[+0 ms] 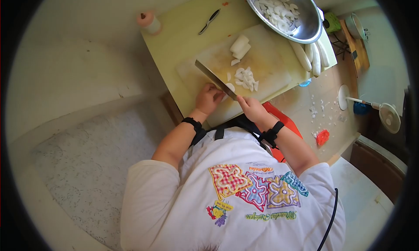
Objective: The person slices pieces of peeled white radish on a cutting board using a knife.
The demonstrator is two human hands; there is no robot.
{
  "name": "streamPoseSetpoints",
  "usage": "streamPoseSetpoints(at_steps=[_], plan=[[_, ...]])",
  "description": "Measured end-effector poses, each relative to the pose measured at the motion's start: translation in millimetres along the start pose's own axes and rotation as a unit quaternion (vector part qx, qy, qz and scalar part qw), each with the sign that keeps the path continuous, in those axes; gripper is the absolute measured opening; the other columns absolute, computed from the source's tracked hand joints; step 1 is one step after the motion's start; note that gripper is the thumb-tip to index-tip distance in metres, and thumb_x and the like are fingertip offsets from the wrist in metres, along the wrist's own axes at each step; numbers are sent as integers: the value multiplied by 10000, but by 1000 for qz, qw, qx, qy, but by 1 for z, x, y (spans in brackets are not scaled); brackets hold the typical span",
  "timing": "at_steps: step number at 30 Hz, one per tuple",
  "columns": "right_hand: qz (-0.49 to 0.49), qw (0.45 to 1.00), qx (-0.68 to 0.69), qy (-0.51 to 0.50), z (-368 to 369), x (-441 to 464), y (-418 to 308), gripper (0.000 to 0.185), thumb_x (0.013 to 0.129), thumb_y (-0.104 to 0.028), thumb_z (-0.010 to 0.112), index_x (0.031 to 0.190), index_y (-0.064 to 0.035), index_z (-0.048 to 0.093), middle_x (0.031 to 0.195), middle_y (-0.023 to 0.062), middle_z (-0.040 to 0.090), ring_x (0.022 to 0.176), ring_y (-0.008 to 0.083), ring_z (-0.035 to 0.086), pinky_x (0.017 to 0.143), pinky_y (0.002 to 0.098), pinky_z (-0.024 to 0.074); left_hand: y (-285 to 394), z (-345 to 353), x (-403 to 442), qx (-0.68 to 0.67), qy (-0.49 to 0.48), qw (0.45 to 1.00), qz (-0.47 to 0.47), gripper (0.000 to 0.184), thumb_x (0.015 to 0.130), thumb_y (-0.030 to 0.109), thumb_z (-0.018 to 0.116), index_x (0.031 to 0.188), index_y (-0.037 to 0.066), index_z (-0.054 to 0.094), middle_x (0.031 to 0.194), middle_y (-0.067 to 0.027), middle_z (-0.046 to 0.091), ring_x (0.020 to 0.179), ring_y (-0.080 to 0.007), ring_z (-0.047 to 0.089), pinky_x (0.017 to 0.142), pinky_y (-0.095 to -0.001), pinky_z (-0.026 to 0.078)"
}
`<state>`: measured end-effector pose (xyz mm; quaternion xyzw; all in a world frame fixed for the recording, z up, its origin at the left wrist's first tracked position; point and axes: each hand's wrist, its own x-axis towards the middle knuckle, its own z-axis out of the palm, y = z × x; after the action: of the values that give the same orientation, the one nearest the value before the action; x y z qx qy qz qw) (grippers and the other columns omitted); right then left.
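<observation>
My right hand (254, 110) is closed around the handle of a kitchen knife (210, 76), whose wide blade points up and left across the cutting board (275, 61). On the near side of the blade, my left hand (208, 99) has its fingers curled on a white vegetable piece, mostly hidden by the fingers and blade. A cut slice (230, 87) lies right against the blade's far side. Farther right is a small heap of white slices (246, 79). Bigger peeled chunks (240, 46) of the white vegetable, which looks like daikon, rest higher on the board.
A steel bowl (315, 31) of white slices stands at the table's far right. Beside it lie several whole long white vegetables (315, 61). A peeler (209, 21) and a pink-topped container (149, 22) are on the yellow table (174, 45). A red stool (286, 124) is near my right arm.
</observation>
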<state>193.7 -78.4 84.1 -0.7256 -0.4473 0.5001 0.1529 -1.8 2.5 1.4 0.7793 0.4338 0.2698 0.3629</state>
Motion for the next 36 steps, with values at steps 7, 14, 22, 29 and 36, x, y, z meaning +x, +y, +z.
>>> streamPoseSetpoints(at_steps=[7,14,22,29,36], plan=[[20,999,-46,-8,-7,-6,-10,538,890,-483,595,863,52,639,749,246,631,706,379,606,663,436,471,0,-1,0,0,-12,1000,-10,152,776,227,777,862,107,739,979,-79,610,841,-266,636,709,-360,525],[-12,999,-46,21,-17,-22,-13,347,874,-319,641,893,28,636,750,250,627,693,390,610,647,432,473,1,-2,-6,4,-38,998,-43,173,776,213,777,916,123,729,1015,-74,612,760,-218,646,673,-327,529],[-15,999,-46,21,-13,-27,-16,321,874,-289,639,890,32,634,759,257,631,693,402,611,644,435,477,-2,1,-6,-7,-5,1000,-3,153,784,199,765,899,110,718,961,-62,636,674,-199,621,618,-316,516],[-25,999,-38,20,-7,-26,-11,327,872,-297,640,880,29,635,766,259,633,711,407,622,653,438,482,1,-1,-5,-14,-19,999,-25,139,782,198,763,877,107,719,938,-56,658,668,-199,615,613,-314,512],[-21,999,-45,11,-6,-25,-14,323,872,-294,640,892,29,635,784,262,639,732,413,625,666,440,487,0,0,-6,-2,4,1000,-13,139,781,211,761,879,117,730,885,-54,640,665,-204,614,612,-319,509]])
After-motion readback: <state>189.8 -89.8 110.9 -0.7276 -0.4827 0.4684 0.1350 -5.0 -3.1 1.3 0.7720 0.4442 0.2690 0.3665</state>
